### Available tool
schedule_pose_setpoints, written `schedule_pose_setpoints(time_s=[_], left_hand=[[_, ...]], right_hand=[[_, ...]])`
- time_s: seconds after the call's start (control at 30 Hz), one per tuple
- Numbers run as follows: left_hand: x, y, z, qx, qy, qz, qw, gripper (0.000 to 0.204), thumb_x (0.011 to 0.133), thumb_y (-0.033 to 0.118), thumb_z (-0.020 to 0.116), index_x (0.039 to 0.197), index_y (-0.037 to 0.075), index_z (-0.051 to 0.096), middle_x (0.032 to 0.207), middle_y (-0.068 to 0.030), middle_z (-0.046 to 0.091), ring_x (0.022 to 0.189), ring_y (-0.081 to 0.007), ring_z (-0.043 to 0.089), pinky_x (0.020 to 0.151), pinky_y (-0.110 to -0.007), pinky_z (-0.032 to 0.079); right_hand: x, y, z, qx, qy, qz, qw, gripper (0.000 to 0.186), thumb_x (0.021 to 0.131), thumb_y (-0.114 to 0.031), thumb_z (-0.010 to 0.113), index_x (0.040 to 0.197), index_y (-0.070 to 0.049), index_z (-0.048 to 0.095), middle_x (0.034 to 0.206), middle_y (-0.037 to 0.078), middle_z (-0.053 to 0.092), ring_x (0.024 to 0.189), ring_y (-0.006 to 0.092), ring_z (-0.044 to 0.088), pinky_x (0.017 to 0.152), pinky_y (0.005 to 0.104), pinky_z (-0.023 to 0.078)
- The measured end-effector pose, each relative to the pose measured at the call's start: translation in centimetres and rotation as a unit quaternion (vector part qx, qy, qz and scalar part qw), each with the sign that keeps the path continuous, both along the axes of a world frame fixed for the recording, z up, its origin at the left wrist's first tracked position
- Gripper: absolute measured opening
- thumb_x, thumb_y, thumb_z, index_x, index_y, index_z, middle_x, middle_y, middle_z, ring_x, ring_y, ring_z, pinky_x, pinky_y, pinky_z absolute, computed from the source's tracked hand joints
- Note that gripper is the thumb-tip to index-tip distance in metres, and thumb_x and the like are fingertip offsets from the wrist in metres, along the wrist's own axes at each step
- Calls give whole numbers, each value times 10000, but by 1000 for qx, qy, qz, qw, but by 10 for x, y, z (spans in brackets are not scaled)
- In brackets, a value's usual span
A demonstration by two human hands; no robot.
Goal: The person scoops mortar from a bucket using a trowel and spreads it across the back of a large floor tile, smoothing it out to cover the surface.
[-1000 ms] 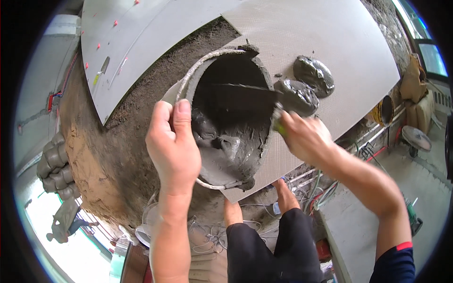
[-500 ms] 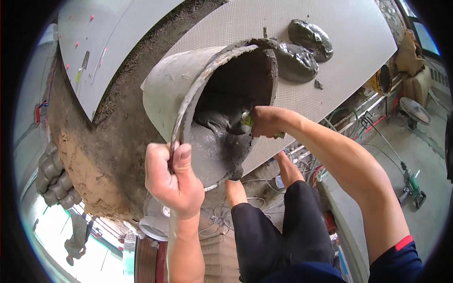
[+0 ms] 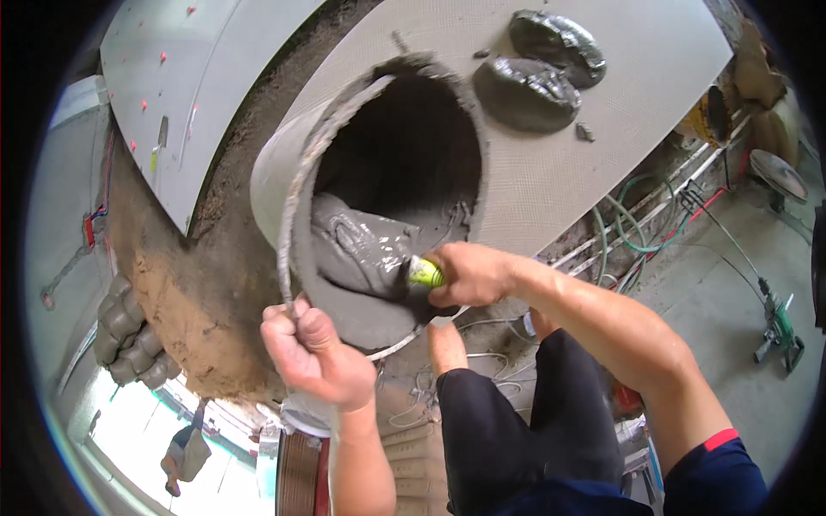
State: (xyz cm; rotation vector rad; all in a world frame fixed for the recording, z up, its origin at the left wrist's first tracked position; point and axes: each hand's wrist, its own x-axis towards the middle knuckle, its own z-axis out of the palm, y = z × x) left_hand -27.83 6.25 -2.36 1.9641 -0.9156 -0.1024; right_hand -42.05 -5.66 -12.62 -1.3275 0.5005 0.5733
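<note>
In the head view, the only one, a grey bucket (image 3: 274,193) lies tilted on a pale, finely gridded panel (image 3: 594,168), its dark mouth turned toward the person and its rim crusted with mortar. The left hand (image 3: 323,357) is closed in a pinch, thumb against curled fingers, on the bucket's thin, cord-like handle (image 3: 288,241) at the near left of the mouth. The right hand (image 3: 471,273) is wrapped around the yellow-green grip of a hand tool (image 3: 426,272) at the near right of the mouth; the tool's far end is among the wet grey mortar (image 3: 357,245) inside the bucket and cannot be made out clearly. Beyond the bucket, to the right, two glossy mortar mounds (image 3: 542,73) sit against each other on the same panel. To the left is a smooth grey sheet (image 3: 159,86) dotted with small red pieces, a slim tool (image 3: 162,132) lying on it. At far right, a green power tool (image 3: 781,335) rests on the concrete floor (image 3: 731,284)
</note>
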Motion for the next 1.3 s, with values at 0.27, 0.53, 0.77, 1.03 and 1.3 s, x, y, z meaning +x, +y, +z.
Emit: schedule_pose_setpoints(time_s=[0.27, 0.53, 0.77, 1.03, 1.3], left_hand=[[75, 7, 20, 79, 82, 183, 977, 322, 1029, 271, 493, 801, 54, 422, 746, 32, 405, 714, -86, 376, 641, -252, 336], [160, 13, -2, -14, 226, 147, 963, 357, 1019, 310, 516, 1191, -1, 553, 1107, -68, 612, 998, -157, 577, 910, -314, 458], [128, -48, 23, 37, 107, 121, 986, 388, 1028, 290, 510, 719, 78, 413, 667, 87, 311, 644, -41, 265, 544, -250, 233], [113, -81, 32, 97, 59, 40, 993, 434, 1007, 312, 554, 701, 68, 365, 637, 61, 280, 611, -53, 258, 514, -258, 240], [120, -100, 24, 136, 52, -77, 986, 387, 1017, 301, 536, 738, 81, 383, 696, 84, 296, 658, -42, 252, 553, -227, 228]], right_hand=[[-68, -45, 53, -131, -87, -112, 981, 310, 792, -230, 698, 999, -34, 574, 821, 183, 655, 797, 367, 656, 725, 442, 508], [-171, -87, -2, -499, 12, -176, 849, 250, 765, -137, 670, 972, -35, 575, 808, 165, 637, 702, 352, 640, 642, 432, 508], [-173, -91, -15, -660, 40, -158, 733, 352, 736, -133, 708, 1050, -42, 578, 985, 139, 660, 849, 347, 656, 710, 421, 527], [-52, -78, 58, -298, -58, -59, 951, 244, 846, -214, 698, 913, -17, 571, 794, 159, 635, 732, 304, 657, 642, 406, 522], [94, -150, -11, -182, 52, 94, 977, 169, 815, -229, 704, 790, -62, 710, 672, 57, 675, 587, 170, 633, 536, 342, 523]])
